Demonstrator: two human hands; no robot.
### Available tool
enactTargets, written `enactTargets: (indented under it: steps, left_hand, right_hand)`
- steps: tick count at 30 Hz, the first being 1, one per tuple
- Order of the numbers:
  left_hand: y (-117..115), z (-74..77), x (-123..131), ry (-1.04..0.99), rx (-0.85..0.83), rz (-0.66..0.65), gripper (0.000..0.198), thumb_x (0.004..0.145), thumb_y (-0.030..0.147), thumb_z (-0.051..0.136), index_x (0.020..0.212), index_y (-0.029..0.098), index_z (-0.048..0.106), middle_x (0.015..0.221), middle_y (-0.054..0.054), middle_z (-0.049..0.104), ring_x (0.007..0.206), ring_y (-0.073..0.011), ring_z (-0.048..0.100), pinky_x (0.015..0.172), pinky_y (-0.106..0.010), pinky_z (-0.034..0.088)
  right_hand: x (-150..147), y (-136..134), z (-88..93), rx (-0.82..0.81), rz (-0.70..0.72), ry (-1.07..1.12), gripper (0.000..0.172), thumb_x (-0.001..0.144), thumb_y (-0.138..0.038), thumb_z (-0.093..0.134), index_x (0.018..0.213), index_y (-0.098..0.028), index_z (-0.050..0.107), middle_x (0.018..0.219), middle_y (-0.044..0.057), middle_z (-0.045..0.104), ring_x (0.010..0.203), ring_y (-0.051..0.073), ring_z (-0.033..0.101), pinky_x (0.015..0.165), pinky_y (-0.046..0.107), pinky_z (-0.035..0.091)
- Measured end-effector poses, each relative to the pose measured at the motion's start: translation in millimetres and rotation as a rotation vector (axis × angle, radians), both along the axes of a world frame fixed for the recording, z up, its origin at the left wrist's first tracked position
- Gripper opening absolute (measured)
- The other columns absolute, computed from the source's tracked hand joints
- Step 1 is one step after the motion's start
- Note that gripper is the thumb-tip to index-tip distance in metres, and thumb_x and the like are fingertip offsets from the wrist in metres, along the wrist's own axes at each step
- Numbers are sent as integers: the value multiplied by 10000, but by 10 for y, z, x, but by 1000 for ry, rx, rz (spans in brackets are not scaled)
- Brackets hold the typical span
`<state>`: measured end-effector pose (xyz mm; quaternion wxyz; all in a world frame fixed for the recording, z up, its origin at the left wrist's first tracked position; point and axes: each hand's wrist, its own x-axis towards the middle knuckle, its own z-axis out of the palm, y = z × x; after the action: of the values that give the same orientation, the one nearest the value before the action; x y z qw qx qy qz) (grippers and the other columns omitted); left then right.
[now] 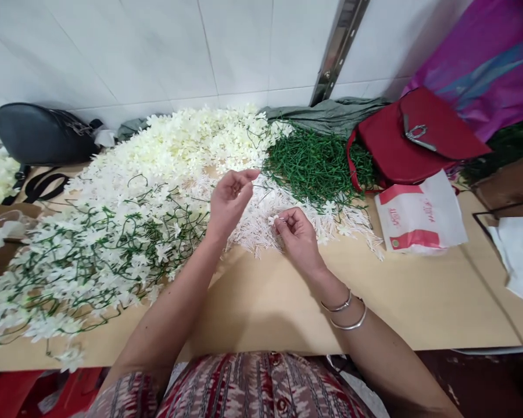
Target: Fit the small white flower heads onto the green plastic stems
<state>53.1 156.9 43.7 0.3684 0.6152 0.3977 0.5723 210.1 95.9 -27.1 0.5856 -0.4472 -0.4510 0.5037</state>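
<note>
Nearest of all, the patterned shirt (265, 386) meets the edge of a tan worktop (244, 302), bare in this front stretch. Just beyond, two bangles (352, 327) circle the right forearm, and there's the right hand (300, 241), thumb and fingers pinched on a small white flower (273, 220) over a spread of thin white stems (259, 235). The hands are apart; the left hand (227, 203) hovers a little farther forward, thumb and forefinger near each other, and I can't tell whether anything sits between them. White flowers on green stems (113, 255) sprawl to the left, a red-and-white packet (418, 215) lies to the right. Farther back, cream flowers (192, 133) heap up beside green stems (318, 157), between a black bag (43, 133) and a red handbag (387, 145), with the tiled wall (157, 52) behind.
</note>
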Motion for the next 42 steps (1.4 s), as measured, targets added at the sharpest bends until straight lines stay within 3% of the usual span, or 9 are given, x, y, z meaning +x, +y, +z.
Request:
enactTargets:
  steps: [2,5,9,12,18,23,31,42]
  left_hand:
    - [-54,35,-16,-137,-48,-19,180,874,245,669,769,206,529,1022,-60,798,1040,-185,750,1002,-386,575]
    - [-116,43,-56,-186,-74,-13,205,844,248,714,763,202,532,823,-20,770,829,-154,760,853,-309,602]
    - [-216,-73,-122,-79,-204,-28,240,811,306,800,837,188,592,750,2,722,704,-127,727,683,-225,559]
    - [-297,-240,-150,69,-238,-18,256,808,360,821,885,181,656,794,-4,714,726,-119,709,673,-210,538]
    - [-344,-461,-137,251,-120,-5,206,893,391,734,955,195,742,871,-38,758,728,-136,674,684,-249,542]
    - [-358,-475,-102,347,108,30,138,940,334,699,942,219,776,831,-40,744,749,-155,674,690,-272,534]
    - [-400,-515,-84,392,147,-48,188,996,342,653,994,204,781,895,-59,766,801,-151,688,723,-277,548]
    - [-399,-538,-56,384,258,-106,113,995,260,669,1010,202,765,892,-48,752,820,-138,698,741,-271,556]
  right_hand:
    - [-9,16,1,2,0,7,307,873,-500,724,880,-253,541,671,-60,563,595,112,497,561,250,391]
    - [-11,36,20,4,-6,13,329,851,-515,739,866,-255,537,679,-53,575,611,119,513,576,256,416]
    - [10,35,67,-9,2,12,314,853,-509,737,851,-253,555,669,-47,587,609,121,521,571,257,427]
    - [34,34,95,-21,15,9,299,847,-500,745,859,-249,583,669,-44,602,611,121,538,581,258,440]
    - [63,57,111,-41,3,6,327,806,-520,770,871,-244,609,692,-38,636,643,122,583,639,267,475]
    - [107,43,142,-71,17,15,309,796,-505,780,874,-243,636,687,-39,628,641,124,572,646,273,471]
    - [204,19,151,-78,86,69,209,801,-426,798,863,-252,699,727,-22,643,693,135,571,678,288,459]
    - [231,21,131,-138,135,-34,189,801,-409,801,841,-249,709,694,-26,641,649,128,560,621,280,436]
